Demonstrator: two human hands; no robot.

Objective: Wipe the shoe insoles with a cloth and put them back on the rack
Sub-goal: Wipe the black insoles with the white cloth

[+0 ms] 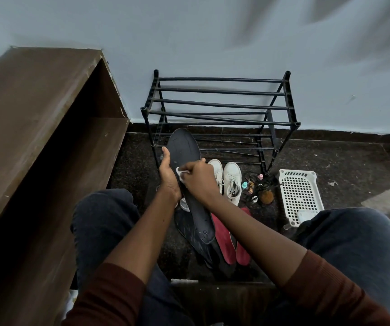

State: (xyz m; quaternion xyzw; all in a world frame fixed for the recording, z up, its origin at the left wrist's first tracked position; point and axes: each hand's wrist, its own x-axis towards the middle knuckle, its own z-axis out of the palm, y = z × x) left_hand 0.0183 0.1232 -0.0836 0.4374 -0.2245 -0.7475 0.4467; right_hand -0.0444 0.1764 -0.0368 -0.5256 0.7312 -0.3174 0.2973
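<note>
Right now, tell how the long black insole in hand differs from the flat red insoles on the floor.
The black insole is lifted, gripped by the left hand; the red insoles lie on the floor. The right hand presses a white cloth on the black insole; no hand touches the red insoles. Both are foot-shaped shoe insoles.

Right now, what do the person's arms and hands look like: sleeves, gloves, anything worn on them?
Both hands are bare: no gloves, rings or watch show on the left hand or the right hand, and the fingers are uncovered. Each arm wears a dark reddish-brown long sleeve, left sleeve and right sleeve, which leaves the forearm uncovered. The right sleeve's fabric looks finely ribbed. No logos or markings are visible.
</note>
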